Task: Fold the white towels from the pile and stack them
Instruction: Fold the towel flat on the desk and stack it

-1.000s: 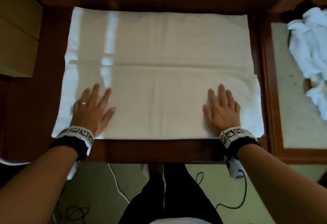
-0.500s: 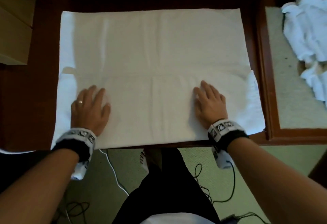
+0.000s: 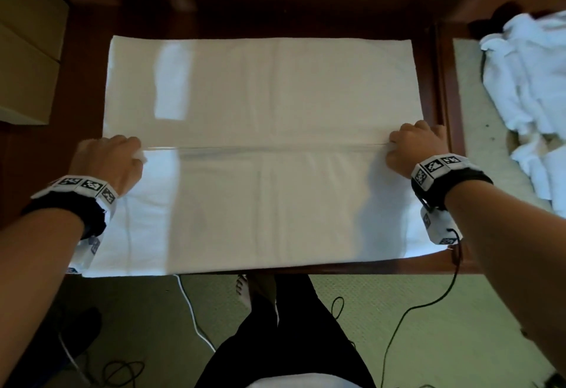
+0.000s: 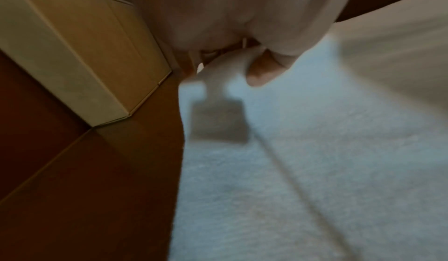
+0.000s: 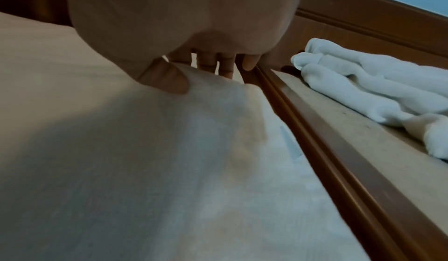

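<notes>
A large white towel (image 3: 266, 118) lies spread over the dark wooden table (image 3: 92, 60), its near part folded up to a straight edge across the middle. My left hand (image 3: 122, 155) pinches the left end of that folded edge, thumb on top (image 4: 261, 73). My right hand (image 3: 410, 149) pinches the right end, its thumb pressed on the cloth (image 5: 167, 81) and fingers curled behind it. The pile of crumpled white towels (image 3: 526, 100) lies on a padded surface to the right, also in the right wrist view (image 5: 373, 92).
A beige box (image 3: 27, 51) stands at the table's left, close to the towel's edge (image 4: 72, 54). A raised wooden rail (image 5: 315, 131) separates the table from the padded surface. Cables (image 3: 413, 311) trail on the green carpet by my legs.
Both hands were lying flat on the towel's near half. They have moved outward and up to the ends of the folded edge and now pinch it.
</notes>
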A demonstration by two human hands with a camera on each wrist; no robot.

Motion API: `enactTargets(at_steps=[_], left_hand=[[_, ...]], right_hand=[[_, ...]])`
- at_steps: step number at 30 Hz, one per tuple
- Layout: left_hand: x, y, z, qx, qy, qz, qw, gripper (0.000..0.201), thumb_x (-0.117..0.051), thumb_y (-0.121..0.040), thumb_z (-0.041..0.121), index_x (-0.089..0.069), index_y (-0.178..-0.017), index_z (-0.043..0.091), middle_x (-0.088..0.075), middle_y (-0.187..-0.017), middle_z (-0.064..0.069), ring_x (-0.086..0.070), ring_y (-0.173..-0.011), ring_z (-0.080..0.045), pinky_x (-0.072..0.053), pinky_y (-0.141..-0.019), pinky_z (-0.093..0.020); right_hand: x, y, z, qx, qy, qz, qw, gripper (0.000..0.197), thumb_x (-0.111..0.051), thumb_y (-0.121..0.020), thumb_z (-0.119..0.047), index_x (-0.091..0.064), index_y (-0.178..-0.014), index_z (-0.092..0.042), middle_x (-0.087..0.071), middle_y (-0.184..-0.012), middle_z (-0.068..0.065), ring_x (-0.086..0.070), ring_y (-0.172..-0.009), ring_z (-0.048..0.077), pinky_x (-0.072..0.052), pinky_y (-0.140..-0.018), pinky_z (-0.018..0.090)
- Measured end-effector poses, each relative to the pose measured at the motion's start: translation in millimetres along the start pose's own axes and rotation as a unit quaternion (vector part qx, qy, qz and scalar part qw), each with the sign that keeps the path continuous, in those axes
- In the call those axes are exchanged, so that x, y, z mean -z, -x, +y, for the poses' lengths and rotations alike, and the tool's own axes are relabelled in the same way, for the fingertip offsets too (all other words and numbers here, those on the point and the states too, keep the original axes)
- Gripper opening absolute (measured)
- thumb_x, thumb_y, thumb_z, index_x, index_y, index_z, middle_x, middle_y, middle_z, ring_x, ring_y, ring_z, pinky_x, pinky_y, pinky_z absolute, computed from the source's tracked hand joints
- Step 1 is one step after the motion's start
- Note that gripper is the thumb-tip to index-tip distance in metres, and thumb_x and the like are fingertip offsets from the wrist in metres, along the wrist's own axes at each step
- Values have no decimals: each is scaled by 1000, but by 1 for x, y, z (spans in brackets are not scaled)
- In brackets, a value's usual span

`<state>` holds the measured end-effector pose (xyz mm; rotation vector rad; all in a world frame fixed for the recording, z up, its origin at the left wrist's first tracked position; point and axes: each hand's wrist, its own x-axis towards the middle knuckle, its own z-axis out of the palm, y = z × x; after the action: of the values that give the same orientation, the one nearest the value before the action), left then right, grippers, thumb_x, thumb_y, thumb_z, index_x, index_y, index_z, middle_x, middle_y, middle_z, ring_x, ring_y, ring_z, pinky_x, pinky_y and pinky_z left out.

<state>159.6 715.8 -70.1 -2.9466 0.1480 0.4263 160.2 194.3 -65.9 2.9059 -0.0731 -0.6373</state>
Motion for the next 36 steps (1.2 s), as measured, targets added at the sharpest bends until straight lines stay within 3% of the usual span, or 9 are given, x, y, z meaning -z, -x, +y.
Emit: enactTargets(at_steps=[6, 9, 12, 16, 19, 23, 26, 29, 36], left_hand=[[-5, 7, -8, 28, 8, 32, 999, 17, -71, -78, 8, -58, -89, 11, -58, -88, -19, -57, -84, -42, -40, -77, -52], [-9, 18, 4, 72, 54, 67, 994, 49, -74, -74, 10, -56, -120, 10, -50, -119, -22, -46, -109, -44, -33, -93, -57], [-21, 41, 32, 43, 90, 63, 993, 68, -71, -84, 30, -42, -144, 15, -37, -149, -17, -36, -133, -41, -32, -102, -60], [-70, 96, 47, 22, 114, -42, 992, 76, -28, -95, 68, -10, -159, 32, -7, -167, -7, -12, -151, -38, -21, -114, -62], [-93, 124, 38, 64, 123, -52, 989, 77, -7, -93, 73, 6, -159, 34, 8, -168, -3, 1, -153, -35, -11, -118, -64], [-81, 126, 71, 61, 141, -27, 988, 79, -15, -92, 70, -3, -159, 30, 4, -168, -5, -2, -153, -36, -8, -115, -68], [-83, 132, 110, -18, 139, -29, 990, 78, -24, -90, 70, -14, -158, 35, -1, -168, -3, -6, -153, -37, -9, -113, -69], [-90, 135, 119, -15, 113, -33, 993, 78, -25, -89, 72, -18, -158, 36, -2, -169, -1, -8, -152, -38, -12, -112, -68], [-95, 135, 118, -14, 113, -18, 993, 80, -28, -87, 73, -23, -157, 35, -6, -168, -1, -10, -152, -37, -12, -112, -67]], right_hand=[[5, -7, -5, -24, 19, 31, 999, 22, -49, -82, -20, -63, -98, -14, -63, -104, 8, -50, -109, 32, -30, -99, 47], [-11, 10, -16, -37, -47, 119, 991, 37, -58, -75, -13, -63, -112, -9, -56, -118, 14, -47, -112, 37, -32, -99, 52], [-38, 45, -47, 13, -134, 177, 975, 48, -56, -80, -24, -57, -126, -12, -49, -138, 16, -45, -122, 39, -35, -98, 53], [-84, 103, -76, 63, -128, 49, 989, 64, -28, -96, -56, -21, -155, -32, -8, -166, 6, -11, -150, 32, -22, -113, 52], [-103, 116, -69, 42, -113, 33, 992, 68, -15, -96, -65, -2, -157, -39, 11, -166, -1, 6, -152, 26, -13, -119, 51], [-87, 111, -107, 36, -171, 66, 983, 70, -23, -95, -60, -23, -156, -25, -6, -166, 10, -9, -152, 32, -22, -116, 55], [-80, 121, -171, 157, -160, 97, 970, 68, -31, -96, -58, -25, -155, -25, -10, -165, 11, -13, -151, 32, -23, -113, 54], [-87, 129, -200, 226, -123, 70, 964, 68, -33, -96, -60, -21, -156, -31, -3, -166, 7, -7, -152, 29, -20, -115, 55], [-102, 101, -71, 110, -90, 50, 989, 67, -14, -95, -68, -2, -156, -43, 11, -165, -3, 9, -152, 17, -9, -120, 48]])
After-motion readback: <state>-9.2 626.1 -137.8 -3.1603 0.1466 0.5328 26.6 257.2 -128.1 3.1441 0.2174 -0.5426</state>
